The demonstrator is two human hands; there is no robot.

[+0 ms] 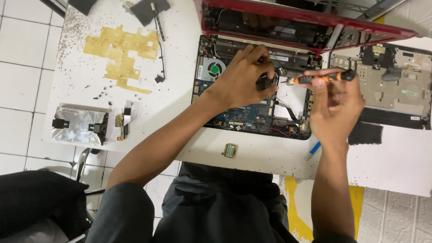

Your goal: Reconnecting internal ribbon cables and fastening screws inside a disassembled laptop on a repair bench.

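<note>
Left hand [245, 78] covers the middle of the opened laptop base [252, 114]; the small black part [265, 82] under its fingers is mostly hidden. Screwdriver [317, 78] tip at 9 o'clock of right hand [335, 105] too small to resolve. Red lid [306, 20] cut off at 12 o'clock edge. Blue pen [313, 150] partly behind right wrist.

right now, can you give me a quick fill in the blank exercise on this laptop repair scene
1. The right hand holds a screwdriver with an orange and ____ handle.
2. The left hand rests on the opened ____.
3. The fan in the laptop's corner has a ____ centre.
4. The laptop's lid has a ____ rim.

Missing words: black; laptop; green; red
</note>
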